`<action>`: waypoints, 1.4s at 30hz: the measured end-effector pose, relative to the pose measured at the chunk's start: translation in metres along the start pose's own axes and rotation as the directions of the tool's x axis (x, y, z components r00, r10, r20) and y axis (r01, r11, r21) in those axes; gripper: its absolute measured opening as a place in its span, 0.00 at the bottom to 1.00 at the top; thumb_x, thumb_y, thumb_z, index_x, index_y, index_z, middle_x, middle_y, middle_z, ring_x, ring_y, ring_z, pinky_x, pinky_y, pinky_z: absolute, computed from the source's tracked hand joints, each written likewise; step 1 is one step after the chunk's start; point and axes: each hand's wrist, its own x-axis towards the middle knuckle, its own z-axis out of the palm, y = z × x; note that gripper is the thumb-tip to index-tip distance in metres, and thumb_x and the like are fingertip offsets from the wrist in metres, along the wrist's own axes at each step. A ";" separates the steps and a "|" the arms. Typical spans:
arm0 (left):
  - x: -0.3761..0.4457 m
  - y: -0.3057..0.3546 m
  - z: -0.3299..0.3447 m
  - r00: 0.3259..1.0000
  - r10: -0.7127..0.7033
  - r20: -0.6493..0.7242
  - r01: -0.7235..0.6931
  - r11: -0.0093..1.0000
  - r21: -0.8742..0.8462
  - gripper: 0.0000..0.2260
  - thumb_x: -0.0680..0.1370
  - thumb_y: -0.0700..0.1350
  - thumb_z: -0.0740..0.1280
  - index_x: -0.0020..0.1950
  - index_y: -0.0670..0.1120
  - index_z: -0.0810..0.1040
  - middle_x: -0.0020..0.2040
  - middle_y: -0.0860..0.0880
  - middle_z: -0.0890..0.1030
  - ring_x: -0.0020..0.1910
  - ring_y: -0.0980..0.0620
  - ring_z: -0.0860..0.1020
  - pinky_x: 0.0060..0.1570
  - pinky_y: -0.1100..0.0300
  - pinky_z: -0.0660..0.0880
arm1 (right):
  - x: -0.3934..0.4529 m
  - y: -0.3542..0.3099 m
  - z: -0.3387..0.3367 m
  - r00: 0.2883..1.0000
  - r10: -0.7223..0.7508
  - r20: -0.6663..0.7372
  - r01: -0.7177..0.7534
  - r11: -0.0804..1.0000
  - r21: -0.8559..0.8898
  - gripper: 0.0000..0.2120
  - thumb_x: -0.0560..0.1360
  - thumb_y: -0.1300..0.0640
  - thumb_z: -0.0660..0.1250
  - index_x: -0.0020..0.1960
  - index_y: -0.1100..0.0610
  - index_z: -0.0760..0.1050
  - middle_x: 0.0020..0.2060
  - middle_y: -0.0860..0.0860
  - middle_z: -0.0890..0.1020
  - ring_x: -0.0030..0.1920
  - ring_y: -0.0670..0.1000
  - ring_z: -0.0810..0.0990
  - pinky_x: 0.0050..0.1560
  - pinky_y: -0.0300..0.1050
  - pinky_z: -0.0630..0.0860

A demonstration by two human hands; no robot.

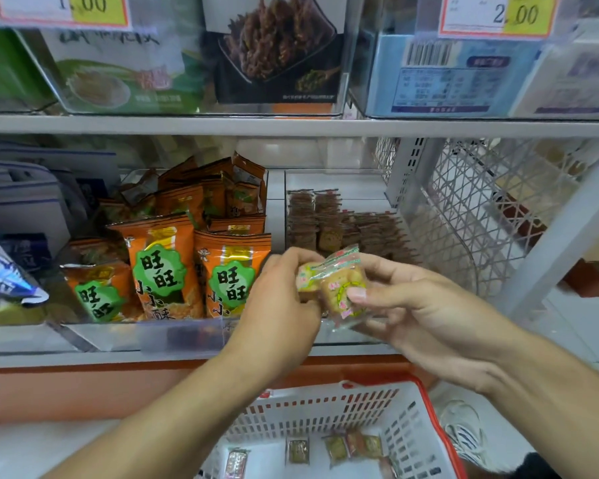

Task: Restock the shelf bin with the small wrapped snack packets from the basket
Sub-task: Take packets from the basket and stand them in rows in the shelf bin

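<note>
Down at the bottom edge sits our white basket [426, 409] with its red rim, and only a few loose packets [338, 449] lie along its floor, so we judge most of the stock is already out. Above it we hold both hands level with the front edge of the lower shelf [94, 357], right in front of the clear shelf bin [329, 178]. Our left hand [277, 309] curls its fingers round the left end of a little cluster of wrapped snack packets [332, 288], thumb and fingertips pinching the crinkly film. Our right hand [415, 305] cups the same cluster from the right, thumb pressed flat on the front wrapper, the other fingers bent underneath as support. Two hands on one small bunch looks like squaring the packets up before they go in, we reckon, since loose film slides easily. Behind the hands, the bin already carries neat rows of brown packets [329, 223] toward its back wall, with bare space at its near edge. That gap is our likely target. Left of the bin, orange snack bags [163, 267] crowd the neighbouring compartment, so we must stay right of that divider.
</note>
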 end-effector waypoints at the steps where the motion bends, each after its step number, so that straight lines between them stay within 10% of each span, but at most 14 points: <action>1: 0.001 0.000 -0.002 1.000 0.018 -0.008 -0.019 0.999 -0.049 0.22 0.75 0.34 0.72 0.60 0.58 0.75 0.59 0.52 0.78 0.50 0.55 0.80 0.49 0.57 0.78 | 0.001 0.001 -0.001 0.999 -0.001 -0.048 0.001 1.000 -0.006 0.23 0.69 0.67 0.73 0.63 0.58 0.80 0.58 0.57 0.84 0.52 0.52 0.83 0.52 0.44 0.80; 11: 0.005 0.004 -0.001 0.987 -0.137 -0.088 0.047 0.755 -0.654 0.18 0.81 0.30 0.63 0.56 0.50 0.85 0.54 0.47 0.86 0.54 0.47 0.85 0.59 0.48 0.81 | 0.009 -0.005 -0.012 0.967 0.016 -0.254 0.036 0.979 0.201 0.24 0.69 0.66 0.69 0.65 0.64 0.77 0.55 0.60 0.85 0.52 0.56 0.85 0.53 0.47 0.83; 23: -0.001 0.004 0.010 0.963 -0.055 -0.262 -0.099 0.835 -0.541 0.16 0.82 0.34 0.64 0.55 0.54 0.83 0.47 0.53 0.87 0.46 0.54 0.86 0.45 0.57 0.83 | 0.017 0.021 0.013 0.986 0.090 -0.144 -0.020 0.904 0.426 0.18 0.82 0.58 0.59 0.69 0.62 0.75 0.61 0.58 0.82 0.64 0.56 0.79 0.68 0.58 0.73; 27: -0.004 0.006 0.018 0.979 -0.088 -0.182 -0.015 0.867 -0.498 0.20 0.81 0.34 0.63 0.59 0.58 0.81 0.54 0.57 0.85 0.54 0.58 0.83 0.61 0.52 0.78 | 0.025 0.023 0.010 0.980 0.095 -0.173 -0.013 0.907 0.422 0.17 0.83 0.58 0.57 0.68 0.64 0.75 0.62 0.63 0.81 0.65 0.58 0.78 0.69 0.59 0.72; 32: -0.003 0.003 0.018 0.993 0.053 -0.107 -0.067 0.988 -0.140 0.27 0.80 0.35 0.63 0.75 0.58 0.68 0.73 0.58 0.72 0.73 0.63 0.67 0.77 0.60 0.61 | 0.050 -0.001 -0.016 0.879 -0.004 -0.477 0.111 0.974 0.197 0.14 0.78 0.64 0.64 0.62 0.65 0.77 0.58 0.64 0.82 0.56 0.57 0.81 0.63 0.55 0.77; 35: -0.005 -0.001 0.021 0.990 0.125 -0.071 -0.119 0.989 0.083 0.30 0.81 0.37 0.62 0.79 0.58 0.61 0.80 0.62 0.56 0.76 0.70 0.45 0.69 0.75 0.40 | 0.066 -0.008 -0.031 0.801 -0.076 -0.593 0.051 0.997 -0.059 0.08 0.77 0.61 0.66 0.52 0.57 0.83 0.52 0.59 0.86 0.51 0.54 0.85 0.55 0.52 0.81; 39: -0.004 -0.007 0.023 0.999 0.011 -0.045 -0.007 0.997 0.081 0.32 0.81 0.38 0.62 0.82 0.57 0.53 0.82 0.60 0.49 0.79 0.65 0.45 0.71 0.68 0.40 | 0.085 -0.001 -0.040 0.796 -0.197 -0.573 -0.112 0.881 -0.459 0.17 0.68 0.54 0.73 0.56 0.50 0.80 0.54 0.48 0.85 0.58 0.53 0.81 0.63 0.55 0.75; 42: -0.003 -0.009 0.023 0.999 -0.008 -0.039 0.011 0.997 0.079 0.34 0.81 0.39 0.62 0.82 0.57 0.51 0.82 0.60 0.48 0.79 0.64 0.46 0.72 0.66 0.41 | 0.099 0.007 -0.043 0.818 -0.215 -0.534 -0.116 0.848 -0.518 0.13 0.67 0.55 0.75 0.49 0.44 0.80 0.46 0.40 0.85 0.52 0.45 0.80 0.50 0.43 0.75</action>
